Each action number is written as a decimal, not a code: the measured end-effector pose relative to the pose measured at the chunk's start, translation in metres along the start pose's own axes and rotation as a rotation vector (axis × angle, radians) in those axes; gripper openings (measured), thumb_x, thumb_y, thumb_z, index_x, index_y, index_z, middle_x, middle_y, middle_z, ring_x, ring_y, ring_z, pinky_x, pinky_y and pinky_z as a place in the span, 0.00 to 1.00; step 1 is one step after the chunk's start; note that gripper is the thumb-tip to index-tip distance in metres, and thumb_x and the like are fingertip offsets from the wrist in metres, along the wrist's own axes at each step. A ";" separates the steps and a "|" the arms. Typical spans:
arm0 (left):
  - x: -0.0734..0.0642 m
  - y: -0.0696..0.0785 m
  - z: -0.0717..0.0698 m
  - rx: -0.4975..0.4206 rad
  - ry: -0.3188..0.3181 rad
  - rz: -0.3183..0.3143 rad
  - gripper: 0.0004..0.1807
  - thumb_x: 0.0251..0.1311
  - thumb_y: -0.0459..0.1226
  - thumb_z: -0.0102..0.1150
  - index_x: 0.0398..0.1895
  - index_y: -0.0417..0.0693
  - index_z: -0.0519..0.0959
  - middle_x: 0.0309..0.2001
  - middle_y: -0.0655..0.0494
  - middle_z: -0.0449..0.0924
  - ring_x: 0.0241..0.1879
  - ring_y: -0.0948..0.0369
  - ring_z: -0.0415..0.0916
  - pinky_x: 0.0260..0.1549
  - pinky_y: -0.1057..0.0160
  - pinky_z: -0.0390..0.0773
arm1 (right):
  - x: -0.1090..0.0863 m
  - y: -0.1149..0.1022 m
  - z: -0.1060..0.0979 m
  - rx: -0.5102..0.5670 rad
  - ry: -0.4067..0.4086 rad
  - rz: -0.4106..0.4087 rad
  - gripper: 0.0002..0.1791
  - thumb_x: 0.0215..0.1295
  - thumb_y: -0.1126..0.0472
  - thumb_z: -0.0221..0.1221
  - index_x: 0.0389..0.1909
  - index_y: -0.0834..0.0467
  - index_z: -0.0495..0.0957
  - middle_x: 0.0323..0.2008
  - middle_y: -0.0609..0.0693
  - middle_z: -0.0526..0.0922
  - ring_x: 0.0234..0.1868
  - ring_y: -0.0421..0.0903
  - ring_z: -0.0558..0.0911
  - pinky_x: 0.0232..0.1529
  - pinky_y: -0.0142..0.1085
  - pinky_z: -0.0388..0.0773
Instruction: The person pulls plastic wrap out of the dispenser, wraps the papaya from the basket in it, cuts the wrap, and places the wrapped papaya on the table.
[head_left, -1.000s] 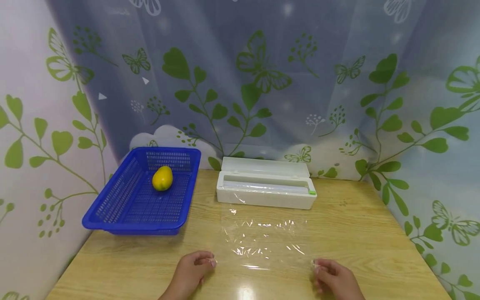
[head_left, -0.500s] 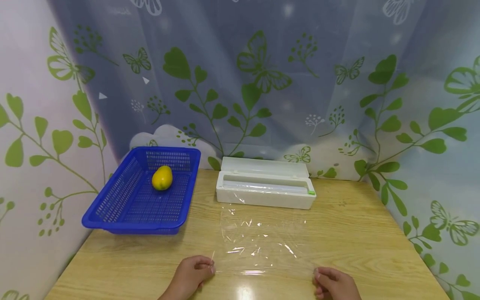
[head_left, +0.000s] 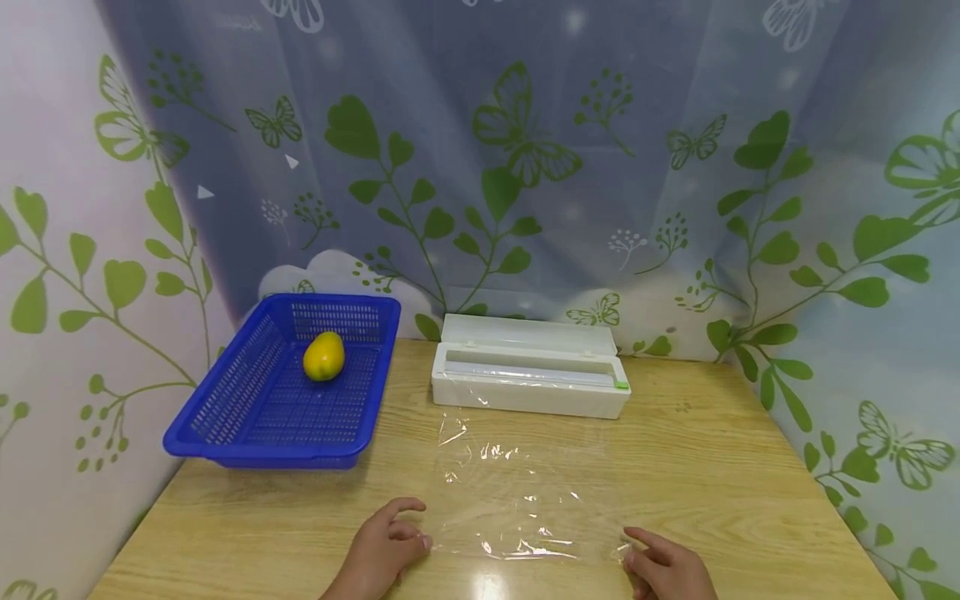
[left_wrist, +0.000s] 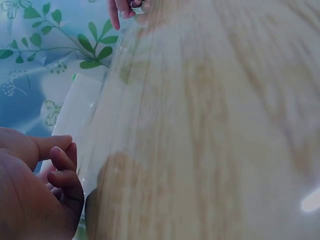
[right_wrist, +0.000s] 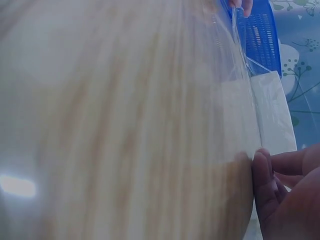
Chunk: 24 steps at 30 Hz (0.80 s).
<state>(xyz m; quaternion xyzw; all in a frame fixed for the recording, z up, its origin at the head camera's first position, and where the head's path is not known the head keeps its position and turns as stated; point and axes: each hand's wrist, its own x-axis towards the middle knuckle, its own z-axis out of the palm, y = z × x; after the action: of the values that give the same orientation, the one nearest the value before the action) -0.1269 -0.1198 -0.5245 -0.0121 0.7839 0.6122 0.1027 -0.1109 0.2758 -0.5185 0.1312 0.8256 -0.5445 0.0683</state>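
Observation:
A sheet of clear plastic wrap (head_left: 517, 500) stretches from a white wrap box (head_left: 531, 393) toward the near side of the table. At the sheet's near left corner, my left hand (head_left: 382, 546) pinches the film with the thumb and a finger, its index finger raised away. My right hand (head_left: 667, 567) grips the near right corner; in the right wrist view, its thumb and fingertips (right_wrist: 262, 157) meet at the film's edge. The box's lid stands up at the back, and a pale roll (head_left: 528, 375) shows inside. Much of the film is too transparent to trace.
To the left stands a blue plastic basket (head_left: 378, 400) with a yellow, mango-like fruit (head_left: 324, 357) inside. A green slider (head_left: 621, 385) sits at the box's right end. Behind the wooden table (head_left: 720, 467) hangs a leaf-patterned curtain (head_left: 450, 167).
The film's near edge has come slightly closer to me, and its creases and glints have shifted. My left index finger has lifted away from the thumb; the right index finger has straightened. Box and basket stay put.

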 end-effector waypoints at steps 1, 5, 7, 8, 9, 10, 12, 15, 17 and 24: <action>0.000 0.000 0.000 0.010 -0.001 0.010 0.25 0.56 0.34 0.70 0.58 0.42 0.77 0.31 0.55 0.83 0.24 0.62 0.72 0.23 0.67 0.73 | 0.000 -0.001 0.000 0.001 0.004 0.005 0.25 0.64 0.68 0.63 0.62 0.70 0.75 0.29 0.52 0.87 0.21 0.45 0.80 0.25 0.36 0.83; -0.001 0.001 0.000 0.076 0.003 0.055 0.22 0.58 0.36 0.70 0.56 0.44 0.82 0.33 0.56 0.81 0.34 0.61 0.75 0.35 0.67 0.75 | 0.000 -0.003 0.001 0.000 0.017 0.033 0.23 0.64 0.69 0.62 0.60 0.70 0.76 0.28 0.51 0.86 0.22 0.46 0.79 0.25 0.37 0.82; -0.001 0.001 0.000 0.105 0.010 0.075 0.24 0.58 0.36 0.70 0.59 0.44 0.81 0.34 0.56 0.81 0.35 0.62 0.75 0.37 0.68 0.75 | 0.001 -0.003 0.001 -0.005 0.010 0.040 0.23 0.64 0.68 0.63 0.59 0.70 0.77 0.28 0.50 0.85 0.22 0.47 0.80 0.25 0.38 0.82; -0.001 0.001 -0.001 0.113 0.012 0.080 0.26 0.58 0.36 0.70 0.61 0.44 0.79 0.33 0.57 0.82 0.35 0.61 0.76 0.37 0.67 0.75 | 0.001 -0.003 0.000 -0.006 0.005 0.042 0.23 0.64 0.67 0.64 0.59 0.70 0.77 0.28 0.50 0.85 0.22 0.47 0.80 0.25 0.37 0.82; -0.001 0.001 -0.001 0.119 0.012 0.081 0.27 0.58 0.36 0.69 0.63 0.46 0.78 0.33 0.57 0.83 0.35 0.61 0.76 0.37 0.67 0.75 | 0.001 -0.003 0.000 -0.008 -0.004 0.038 0.24 0.64 0.66 0.64 0.59 0.70 0.77 0.27 0.50 0.84 0.22 0.46 0.79 0.25 0.37 0.81; -0.001 0.001 -0.001 0.120 0.009 0.082 0.29 0.58 0.36 0.69 0.65 0.47 0.77 0.33 0.57 0.83 0.35 0.61 0.76 0.37 0.67 0.75 | 0.001 -0.002 0.000 -0.011 -0.013 0.037 0.24 0.64 0.65 0.64 0.60 0.70 0.77 0.27 0.50 0.84 0.22 0.46 0.79 0.25 0.37 0.81; -0.001 0.000 -0.002 0.126 -0.007 0.087 0.29 0.59 0.37 0.68 0.66 0.49 0.76 0.34 0.58 0.83 0.35 0.62 0.76 0.36 0.68 0.76 | 0.001 -0.002 -0.001 -0.018 -0.028 0.033 0.25 0.64 0.64 0.64 0.60 0.70 0.76 0.26 0.50 0.84 0.22 0.46 0.79 0.25 0.36 0.81; -0.002 0.000 -0.003 0.167 -0.034 0.115 0.24 0.61 0.40 0.68 0.62 0.51 0.81 0.35 0.59 0.82 0.35 0.63 0.77 0.37 0.68 0.76 | 0.002 -0.001 -0.002 -0.020 -0.044 0.030 0.24 0.65 0.63 0.64 0.60 0.70 0.77 0.26 0.50 0.84 0.22 0.46 0.79 0.25 0.36 0.81; -0.003 -0.001 -0.004 0.216 -0.045 0.136 0.19 0.62 0.41 0.68 0.57 0.52 0.84 0.35 0.60 0.82 0.36 0.65 0.76 0.38 0.68 0.76 | 0.002 -0.001 -0.003 -0.015 -0.053 0.030 0.24 0.65 0.64 0.64 0.60 0.70 0.77 0.26 0.49 0.84 0.22 0.46 0.79 0.25 0.37 0.81; -0.004 -0.001 -0.008 0.320 -0.058 0.131 0.15 0.60 0.42 0.69 0.49 0.49 0.87 0.35 0.65 0.83 0.38 0.67 0.77 0.40 0.64 0.76 | 0.001 -0.001 -0.002 -0.046 -0.036 0.023 0.19 0.65 0.67 0.62 0.55 0.71 0.79 0.25 0.49 0.83 0.23 0.45 0.79 0.24 0.35 0.78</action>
<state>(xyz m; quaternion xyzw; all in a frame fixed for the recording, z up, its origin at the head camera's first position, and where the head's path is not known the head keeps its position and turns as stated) -0.1245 -0.1281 -0.5227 0.0732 0.8672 0.4850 0.0857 -0.1124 0.2770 -0.5171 0.1291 0.8352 -0.5266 0.0923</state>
